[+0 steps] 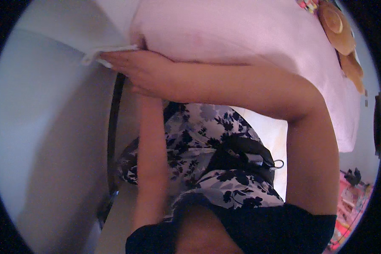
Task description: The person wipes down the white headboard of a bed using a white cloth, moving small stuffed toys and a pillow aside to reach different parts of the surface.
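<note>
Beside the near left corner of a pink-sheeted mattress (228, 28), my right hand (146, 68) reaches across with its fingers stretched towards the wall. Its fingertips touch a narrow white cloth edge or band (93, 56); whether they grip it is not clear. My right forearm lies along the side of the pink sheet. My left forearm rises, blurred, to just below my right hand. Of my left hand (141, 92) only a little may show there; the rest is hidden behind my right hand and the mattress side.
A pale wall (28, 104) stands close on the left, with a dark vertical strip (113, 136) beside my left arm. Below me hangs floral black-and-white clothing (184, 158). A brown plush toy (338, 28) lies on the bed's far right. Pink patterned items (349, 206) are at lower right.
</note>
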The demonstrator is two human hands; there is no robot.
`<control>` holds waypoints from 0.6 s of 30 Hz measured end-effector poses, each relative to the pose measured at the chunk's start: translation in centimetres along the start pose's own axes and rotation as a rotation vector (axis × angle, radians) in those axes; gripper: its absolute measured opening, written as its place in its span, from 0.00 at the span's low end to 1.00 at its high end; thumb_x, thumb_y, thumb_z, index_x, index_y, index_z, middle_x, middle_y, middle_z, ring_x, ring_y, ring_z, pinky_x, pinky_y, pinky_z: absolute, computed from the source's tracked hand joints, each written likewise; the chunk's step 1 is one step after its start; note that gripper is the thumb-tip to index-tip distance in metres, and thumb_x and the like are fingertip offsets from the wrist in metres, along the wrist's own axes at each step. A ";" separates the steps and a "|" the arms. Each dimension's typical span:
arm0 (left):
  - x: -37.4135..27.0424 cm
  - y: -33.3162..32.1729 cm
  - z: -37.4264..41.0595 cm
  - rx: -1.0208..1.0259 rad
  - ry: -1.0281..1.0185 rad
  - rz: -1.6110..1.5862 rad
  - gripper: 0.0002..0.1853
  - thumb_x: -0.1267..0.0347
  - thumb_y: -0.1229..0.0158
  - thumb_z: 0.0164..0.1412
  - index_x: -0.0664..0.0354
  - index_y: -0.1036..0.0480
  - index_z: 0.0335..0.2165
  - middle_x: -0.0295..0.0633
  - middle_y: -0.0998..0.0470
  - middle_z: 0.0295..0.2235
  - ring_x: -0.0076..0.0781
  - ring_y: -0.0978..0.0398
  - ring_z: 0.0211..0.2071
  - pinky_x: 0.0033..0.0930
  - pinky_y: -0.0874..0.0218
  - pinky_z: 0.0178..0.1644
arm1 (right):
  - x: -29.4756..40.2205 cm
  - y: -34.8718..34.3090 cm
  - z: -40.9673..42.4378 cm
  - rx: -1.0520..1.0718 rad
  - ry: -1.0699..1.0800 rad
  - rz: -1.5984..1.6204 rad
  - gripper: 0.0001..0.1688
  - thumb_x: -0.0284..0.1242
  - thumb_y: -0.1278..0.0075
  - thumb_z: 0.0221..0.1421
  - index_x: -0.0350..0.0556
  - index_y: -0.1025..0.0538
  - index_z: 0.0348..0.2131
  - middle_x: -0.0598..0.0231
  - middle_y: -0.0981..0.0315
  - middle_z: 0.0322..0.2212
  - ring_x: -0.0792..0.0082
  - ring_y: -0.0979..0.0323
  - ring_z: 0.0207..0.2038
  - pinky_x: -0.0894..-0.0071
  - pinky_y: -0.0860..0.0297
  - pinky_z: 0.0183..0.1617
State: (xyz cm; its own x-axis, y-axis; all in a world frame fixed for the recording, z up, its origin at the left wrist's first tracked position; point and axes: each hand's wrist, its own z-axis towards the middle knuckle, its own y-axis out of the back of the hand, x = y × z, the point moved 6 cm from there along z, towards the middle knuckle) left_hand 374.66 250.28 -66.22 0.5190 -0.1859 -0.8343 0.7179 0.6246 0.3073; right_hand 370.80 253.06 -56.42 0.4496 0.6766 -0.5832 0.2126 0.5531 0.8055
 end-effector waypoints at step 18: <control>6.9 5.5 -1.8 -0.066 0.210 -0.033 0.42 0.49 0.66 0.60 0.69 0.69 0.58 0.59 0.70 0.60 0.55 0.72 0.62 0.50 0.77 0.63 | 13.1 -14.3 6.7 0.200 -0.173 0.635 0.35 0.37 0.58 0.51 0.46 0.44 0.56 0.60 0.46 0.56 0.63 0.51 0.59 0.64 0.57 0.63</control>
State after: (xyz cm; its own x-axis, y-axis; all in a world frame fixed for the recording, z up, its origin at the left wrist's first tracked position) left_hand 381.32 253.76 -71.09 0.3827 -0.0500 -0.9225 0.6974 0.6706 0.2530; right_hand 379.46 250.70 -74.89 0.6686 0.7434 0.0196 0.0113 -0.0365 0.9993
